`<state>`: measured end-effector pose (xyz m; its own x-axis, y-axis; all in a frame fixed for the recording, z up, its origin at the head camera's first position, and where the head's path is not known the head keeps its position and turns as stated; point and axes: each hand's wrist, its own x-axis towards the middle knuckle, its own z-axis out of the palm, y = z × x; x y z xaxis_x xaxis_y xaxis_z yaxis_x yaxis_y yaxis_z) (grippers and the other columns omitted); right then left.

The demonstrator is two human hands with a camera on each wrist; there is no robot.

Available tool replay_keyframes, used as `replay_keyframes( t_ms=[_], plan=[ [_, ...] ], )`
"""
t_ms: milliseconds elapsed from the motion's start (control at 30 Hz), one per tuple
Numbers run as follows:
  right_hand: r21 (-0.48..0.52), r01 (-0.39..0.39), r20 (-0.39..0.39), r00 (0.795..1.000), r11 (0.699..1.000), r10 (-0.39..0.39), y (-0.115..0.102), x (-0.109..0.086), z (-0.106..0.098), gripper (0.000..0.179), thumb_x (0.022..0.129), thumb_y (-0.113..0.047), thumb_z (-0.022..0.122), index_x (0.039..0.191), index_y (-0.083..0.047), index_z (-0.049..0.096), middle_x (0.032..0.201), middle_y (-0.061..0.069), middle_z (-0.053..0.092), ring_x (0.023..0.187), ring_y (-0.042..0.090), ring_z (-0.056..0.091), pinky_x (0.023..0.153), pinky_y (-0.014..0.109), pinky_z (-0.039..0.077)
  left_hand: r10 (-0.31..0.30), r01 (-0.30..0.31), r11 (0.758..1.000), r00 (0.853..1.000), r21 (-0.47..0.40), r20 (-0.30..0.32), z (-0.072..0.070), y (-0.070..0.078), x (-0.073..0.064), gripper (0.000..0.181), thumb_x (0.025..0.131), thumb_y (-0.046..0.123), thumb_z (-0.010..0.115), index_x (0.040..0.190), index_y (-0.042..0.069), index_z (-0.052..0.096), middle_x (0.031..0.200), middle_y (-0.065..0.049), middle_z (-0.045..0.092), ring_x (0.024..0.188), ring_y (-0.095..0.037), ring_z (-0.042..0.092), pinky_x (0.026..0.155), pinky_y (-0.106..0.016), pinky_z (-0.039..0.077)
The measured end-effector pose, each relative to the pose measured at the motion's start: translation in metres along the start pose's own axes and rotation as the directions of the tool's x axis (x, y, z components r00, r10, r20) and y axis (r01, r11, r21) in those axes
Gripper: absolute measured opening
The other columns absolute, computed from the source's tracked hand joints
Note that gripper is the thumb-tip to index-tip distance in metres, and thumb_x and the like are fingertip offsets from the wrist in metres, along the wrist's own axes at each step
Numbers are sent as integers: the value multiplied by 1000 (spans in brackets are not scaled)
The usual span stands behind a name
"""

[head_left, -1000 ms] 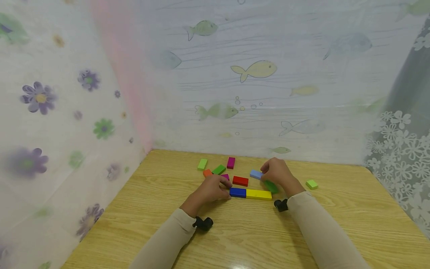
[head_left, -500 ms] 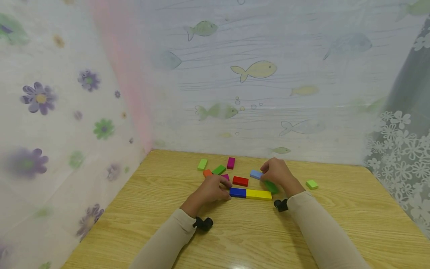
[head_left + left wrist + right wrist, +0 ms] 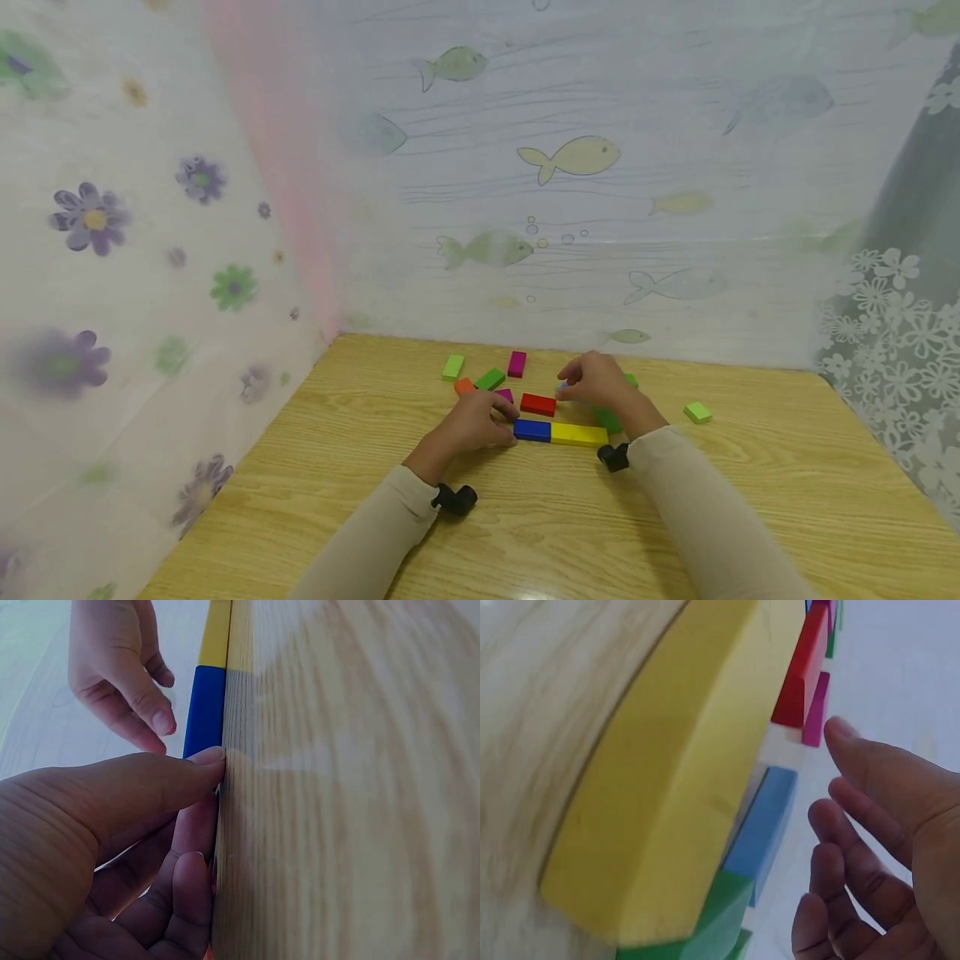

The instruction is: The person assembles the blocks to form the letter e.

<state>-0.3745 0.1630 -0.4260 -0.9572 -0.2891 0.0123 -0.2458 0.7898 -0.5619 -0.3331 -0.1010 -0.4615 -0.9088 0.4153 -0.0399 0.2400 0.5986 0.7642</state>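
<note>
Blue block point(image 3: 532, 430) against yellow bar point(image 3: 579, 434)

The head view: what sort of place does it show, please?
Probably an indoor play corner, though the pictures cannot confirm it: coloured blocks lie on a wood-grain table, with a fish-printed backdrop behind.

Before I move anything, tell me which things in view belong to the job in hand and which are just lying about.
Apparently in the job:
blue block, left hand at its end
yellow block, in line with the blue
light-blue block, near the empty right hand

Apparently just lying about:
red block
orange block
magenta blocks
green blocks
lime blocks
</note>
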Motion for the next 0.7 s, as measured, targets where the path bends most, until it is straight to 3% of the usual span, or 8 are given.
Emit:
replay_keyframes(
  t_ms=[300, 700],
  plan=[
    [-16, 26, 56, 998, 1000, -25, -5, 3, 11, 42, 83, -36, 88, 117, -12, 80, 99, -1, 73, 89, 18, 62, 83, 35, 56, 4, -4, 1000, 1000, 11, 5, -2, 5, -2, 31, 80, 16, 91, 109, 18, 79, 112, 3, 74, 86, -9, 69, 79, -29, 58],
    [20, 20, 81, 996, 1000, -22, -10, -2, 25, 42, 81, -32, 90, 117, -13, 79, 113, 0, 76, 102, 19, 69, 93, 42, 59, -3, 3, 1000, 1000, 11, 5, -2, 5, -3, 32, 80, 17, 90, 110, 17, 79, 112, 2, 74, 85, -9, 69, 77, -30, 57]
  ],
)
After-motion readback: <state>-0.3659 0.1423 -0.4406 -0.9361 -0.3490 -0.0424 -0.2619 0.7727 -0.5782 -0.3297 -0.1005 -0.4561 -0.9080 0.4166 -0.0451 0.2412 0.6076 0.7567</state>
